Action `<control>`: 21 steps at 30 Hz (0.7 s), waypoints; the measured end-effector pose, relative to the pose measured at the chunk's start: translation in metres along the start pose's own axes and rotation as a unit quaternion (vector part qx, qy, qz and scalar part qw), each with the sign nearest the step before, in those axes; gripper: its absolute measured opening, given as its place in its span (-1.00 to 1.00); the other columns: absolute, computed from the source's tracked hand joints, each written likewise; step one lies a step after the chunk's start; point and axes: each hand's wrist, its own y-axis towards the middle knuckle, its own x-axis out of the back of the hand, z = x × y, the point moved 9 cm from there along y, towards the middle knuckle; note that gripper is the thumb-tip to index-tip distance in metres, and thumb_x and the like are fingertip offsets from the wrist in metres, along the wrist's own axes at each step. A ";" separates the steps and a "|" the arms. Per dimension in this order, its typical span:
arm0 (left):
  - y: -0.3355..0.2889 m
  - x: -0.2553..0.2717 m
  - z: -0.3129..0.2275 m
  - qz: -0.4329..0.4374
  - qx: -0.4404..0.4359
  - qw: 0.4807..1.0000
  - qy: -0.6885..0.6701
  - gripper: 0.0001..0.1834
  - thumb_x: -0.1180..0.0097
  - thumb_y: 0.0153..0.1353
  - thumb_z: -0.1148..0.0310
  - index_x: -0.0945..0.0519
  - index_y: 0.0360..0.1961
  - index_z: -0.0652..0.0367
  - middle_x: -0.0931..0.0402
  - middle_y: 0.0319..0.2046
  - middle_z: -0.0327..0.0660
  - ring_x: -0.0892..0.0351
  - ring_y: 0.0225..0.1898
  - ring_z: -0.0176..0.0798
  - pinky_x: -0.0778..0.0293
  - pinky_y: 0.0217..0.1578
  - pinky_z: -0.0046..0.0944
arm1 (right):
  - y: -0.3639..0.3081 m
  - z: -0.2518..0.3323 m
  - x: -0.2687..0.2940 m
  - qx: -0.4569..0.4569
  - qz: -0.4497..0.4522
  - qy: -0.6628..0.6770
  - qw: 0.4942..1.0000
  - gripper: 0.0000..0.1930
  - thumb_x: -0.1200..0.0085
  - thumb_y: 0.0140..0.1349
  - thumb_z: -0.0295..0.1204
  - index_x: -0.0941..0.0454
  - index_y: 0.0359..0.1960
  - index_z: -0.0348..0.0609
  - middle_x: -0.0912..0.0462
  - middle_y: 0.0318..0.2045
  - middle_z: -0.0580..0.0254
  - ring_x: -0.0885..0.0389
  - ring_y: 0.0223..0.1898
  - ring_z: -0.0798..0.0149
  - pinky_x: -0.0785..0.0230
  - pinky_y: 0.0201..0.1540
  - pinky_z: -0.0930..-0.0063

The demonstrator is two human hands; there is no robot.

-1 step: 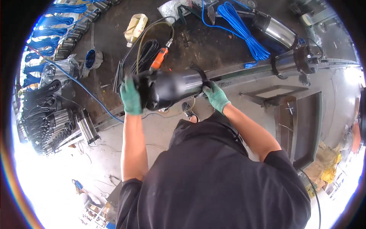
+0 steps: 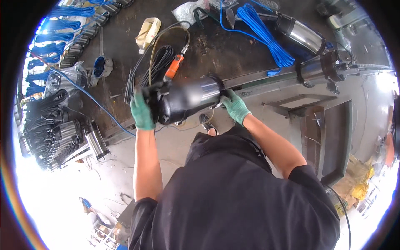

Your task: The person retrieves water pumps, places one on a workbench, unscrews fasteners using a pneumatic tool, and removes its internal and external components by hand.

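Main piece: black-and-silver metal cylinder (image 2: 196, 96), lying sideways just above the centre of the frame, along the table's near edge; whether it touches the table cannot be told.
Your left hand: green-gloved left hand (image 2: 142, 111), set against the cylinder's black end; blurred, so you cannot tell how far its fingers close.
Your right hand: green-gloved right hand (image 2: 236, 107), fingers curled onto the rim of the silver end.
Table: broad dark, stained surface (image 2: 221, 54), across the top of the frame.
Tool: orange handheld tool (image 2: 173, 66) on a hose, just beyond the cylinder.
Cable, black: loosely coiled black cable (image 2: 163, 60), left of the orange tool.
Bottle: cream plastic bottle (image 2: 148, 33), upper middle-left of the frame.
Cable, blue: long tied bundle of bright blue cable (image 2: 266, 35), upper right.
Similar pieces: two silver-and-black cylinders, upper right, one (image 2: 303, 33) behind the other (image 2: 321, 68).
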 end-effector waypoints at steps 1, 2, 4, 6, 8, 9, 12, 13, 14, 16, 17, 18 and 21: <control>-0.003 0.013 0.007 -0.014 0.011 1.000 -0.023 -0.48 0.04 0.51 -0.10 -0.40 -0.45 0.10 -0.73 -0.19 0.08 -0.55 -0.27 -0.26 -0.45 -0.11 -0.27 | 0.003 0.007 -0.007 -0.048 0.019 0.052 0.997 -0.66 -0.02 0.38 -0.36 -0.49 0.12 -0.22 -0.65 -0.11 0.04 -0.59 -0.08 0.09 -0.43 0.05 0.25; -0.008 0.029 0.015 -0.028 0.026 0.998 -0.047 -0.47 0.04 0.50 -0.14 -0.39 -0.43 0.09 -0.71 -0.16 0.11 -0.58 -0.21 -0.23 -0.47 -0.07 -0.25 | 0.001 0.013 -0.008 -0.051 0.022 0.053 0.997 -0.66 -0.02 0.38 -0.36 -0.49 0.12 -0.22 -0.65 -0.11 0.04 -0.59 -0.08 0.09 -0.43 0.05 0.25; -0.005 0.056 0.034 -0.014 0.023 0.998 -0.059 -0.46 0.01 0.47 -0.19 -0.43 -0.39 0.09 -0.70 -0.09 0.11 -0.60 -0.14 -0.20 -0.49 0.01 -0.19 | 0.011 0.030 -0.013 -0.033 0.048 -0.028 0.998 -0.61 -0.01 0.33 -0.41 -0.47 0.18 -0.24 -0.67 -0.11 0.01 -0.61 -0.10 0.09 -0.45 0.05 0.27; -0.018 0.070 0.040 -0.080 0.038 0.993 -0.075 -0.43 -0.02 0.44 -0.24 -0.48 -0.34 0.11 -0.69 -0.11 0.03 -0.61 -0.14 -0.18 -0.51 0.05 -0.18 | 0.013 0.045 -0.017 -0.075 0.071 0.008 0.995 -0.55 -0.03 0.29 -0.41 -0.47 0.20 -0.29 -0.69 -0.12 -0.01 -0.63 -0.13 0.07 -0.47 0.04 0.27; -0.029 0.074 0.043 -0.079 0.072 0.991 -0.078 -0.47 -0.02 0.44 -0.23 -0.56 -0.23 0.08 -0.65 -0.18 -0.16 -0.62 -0.12 -0.21 -0.58 0.05 -0.15 | 0.027 0.052 -0.020 -0.042 0.091 -0.036 0.994 -0.56 -0.04 0.26 -0.41 -0.51 0.16 -0.33 -0.71 -0.14 0.02 -0.65 -0.17 0.10 -0.50 0.01 0.30; -0.031 0.083 0.054 -0.095 0.096 0.988 -0.072 -0.45 -0.02 0.43 -0.24 -0.58 -0.20 0.10 -0.65 -0.19 -0.17 -0.62 -0.13 -0.22 -0.58 0.02 -0.18 | 0.031 0.049 -0.019 -0.068 0.097 -0.036 0.992 -0.57 -0.09 0.21 -0.47 -0.55 0.12 -0.35 -0.72 -0.15 0.06 -0.65 -0.20 0.20 -0.50 -0.03 0.35; -0.038 0.081 0.070 -0.078 0.136 0.985 -0.070 -0.42 -0.04 0.42 -0.24 -0.62 -0.11 0.13 -0.65 -0.20 -0.19 -0.62 -0.16 -0.25 -0.59 -0.04 -0.23 | 0.026 0.049 -0.014 -0.088 0.093 0.008 0.992 -0.57 -0.15 0.16 -0.54 -0.55 0.11 -0.37 -0.72 -0.19 0.08 -0.64 -0.19 0.30 -0.50 -0.05 0.41; -0.040 0.087 0.088 -0.084 0.143 0.983 -0.080 -0.41 -0.05 0.42 -0.24 -0.63 -0.11 0.15 -0.65 -0.22 -0.20 -0.62 -0.17 -0.24 -0.60 -0.06 -0.23 | 0.023 0.049 -0.006 -0.071 0.069 0.005 0.995 -0.59 -0.22 0.13 -0.55 -0.56 0.06 -0.38 -0.71 -0.22 0.11 -0.63 -0.21 0.33 -0.50 -0.09 0.42; -0.042 0.081 0.093 -0.089 0.153 0.980 -0.091 -0.40 -0.05 0.42 -0.24 -0.63 -0.10 0.17 -0.64 -0.23 -0.21 -0.63 -0.18 -0.23 -0.60 -0.09 -0.23 | 0.013 0.061 0.004 -0.091 0.049 -0.004 0.995 -0.64 -0.25 0.13 -0.54 -0.56 -0.02 -0.37 -0.68 -0.25 0.14 -0.62 -0.23 0.32 -0.52 -0.12 0.39; -0.040 0.078 0.115 -0.023 0.056 0.997 0.042 -0.61 -0.04 0.48 0.05 -0.63 -0.06 0.19 -0.64 -0.25 -0.23 -0.63 -0.23 -0.25 -0.60 -0.20 -0.23 | 0.002 0.074 0.026 -0.080 0.022 0.020 0.996 -0.67 -0.25 0.11 -0.55 -0.56 -0.07 -0.34 -0.67 -0.28 0.17 -0.62 -0.25 0.34 -0.53 -0.14 0.36; -0.038 0.091 0.135 0.004 -0.030 0.984 0.176 -0.70 -0.03 0.49 0.20 -0.62 -0.03 0.22 -0.64 -0.25 -0.23 -0.62 -0.25 -0.27 -0.58 -0.22 -0.25 | -0.005 0.091 0.039 -0.046 0.009 -0.061 0.997 -0.68 -0.25 0.09 -0.54 -0.56 -0.10 -0.32 -0.67 -0.30 0.16 -0.62 -0.27 0.32 -0.53 -0.16 0.35; -0.036 0.067 0.148 0.005 0.031 0.995 0.091 -0.72 -0.01 0.49 0.26 -0.62 -0.01 0.24 -0.64 -0.26 -0.25 -0.59 -0.28 -0.29 -0.54 -0.23 -0.26 | -0.007 0.102 0.056 -0.012 -0.012 -0.142 0.990 -0.69 -0.24 0.08 -0.53 -0.56 -0.12 -0.30 -0.67 -0.32 0.15 -0.62 -0.29 0.31 -0.52 -0.17 0.35; -0.022 0.017 0.168 0.026 0.107 0.992 0.066 -0.74 0.03 0.49 0.35 -0.61 0.02 0.26 -0.56 -0.32 -0.32 -0.40 -0.35 -0.41 -0.42 -0.24 -0.33 | -0.010 0.121 0.096 0.096 -0.074 -0.278 0.953 -0.78 -0.23 0.03 -0.48 -0.53 -0.28 -0.24 -0.65 -0.39 0.05 -0.61 -0.37 0.14 -0.48 -0.23 0.31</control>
